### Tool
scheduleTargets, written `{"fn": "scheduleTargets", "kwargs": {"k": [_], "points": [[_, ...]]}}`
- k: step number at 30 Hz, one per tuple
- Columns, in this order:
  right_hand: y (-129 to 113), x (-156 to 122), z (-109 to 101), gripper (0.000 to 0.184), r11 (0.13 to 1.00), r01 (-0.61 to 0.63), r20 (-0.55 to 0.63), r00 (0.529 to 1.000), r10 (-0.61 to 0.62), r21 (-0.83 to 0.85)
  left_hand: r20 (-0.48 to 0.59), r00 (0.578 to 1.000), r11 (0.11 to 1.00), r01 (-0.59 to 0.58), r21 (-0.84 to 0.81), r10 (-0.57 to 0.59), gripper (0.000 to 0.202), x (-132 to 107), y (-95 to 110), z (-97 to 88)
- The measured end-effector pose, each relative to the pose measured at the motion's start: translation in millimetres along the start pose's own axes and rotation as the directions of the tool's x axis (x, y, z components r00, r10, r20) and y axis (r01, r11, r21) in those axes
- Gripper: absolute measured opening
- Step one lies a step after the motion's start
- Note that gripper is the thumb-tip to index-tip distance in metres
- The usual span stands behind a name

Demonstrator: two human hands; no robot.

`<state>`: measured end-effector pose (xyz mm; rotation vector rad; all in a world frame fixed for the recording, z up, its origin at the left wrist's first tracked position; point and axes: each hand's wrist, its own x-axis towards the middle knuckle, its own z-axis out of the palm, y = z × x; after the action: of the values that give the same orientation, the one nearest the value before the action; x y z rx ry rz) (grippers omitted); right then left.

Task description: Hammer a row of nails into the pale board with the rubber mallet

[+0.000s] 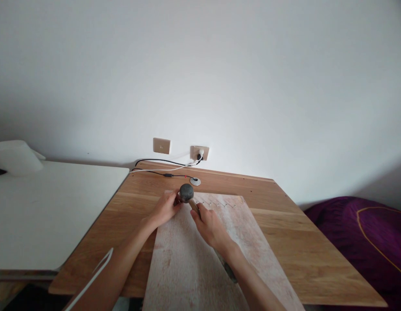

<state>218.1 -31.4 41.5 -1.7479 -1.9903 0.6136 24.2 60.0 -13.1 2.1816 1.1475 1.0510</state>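
Note:
A hammer (186,193) with a rounded dark grey head and a wooden handle is in my right hand (210,224). Its fingers wrap the handle near the head, and the dark grip end sticks out below my wrist. My left hand (168,206) is closed at the board's far left corner, fingertips pinched just beside the hammer head; whatever they hold is hidden. Under both hands lies a whitish, worn wooden board (184,259). Several thin nails (225,205) stand in a row along its far edge, to the right of the hammer head.
The board lies on a wooden desk (284,242) against a white wall. Behind it are a cable grommet (195,182), black and white cables (168,161) and a wall socket (200,153) with plugs. A white table (58,207) adjoins at left; a purple beanbag-like thing (355,233) is at right.

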Motion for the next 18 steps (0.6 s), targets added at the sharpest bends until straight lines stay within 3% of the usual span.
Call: {"fn": "scheduleTargets", "kwargs": {"k": [5,11,18], "points": [[-5.4,-1.8,0.8,0.018,0.998,-0.002,0.004,1.000,0.002,0.067,-0.003,0.999,0.999,-0.041,0.022,0.041,0.031,-1.1,-2.8,-0.2],[-7.7,-1.1,-0.7,0.019,0.979,-0.065,0.084,0.995,0.050,0.192,-0.010,0.999,0.998,-0.052,0.044,0.053,0.053,-2.6,-3.5,0.4],[-5.4,2.5,1.2,0.022,0.970,-0.090,0.089,0.993,0.071,0.224,0.007,0.998,0.997,-0.055,0.049,0.055,0.044,-3.8,-5.3,1.9]]}}
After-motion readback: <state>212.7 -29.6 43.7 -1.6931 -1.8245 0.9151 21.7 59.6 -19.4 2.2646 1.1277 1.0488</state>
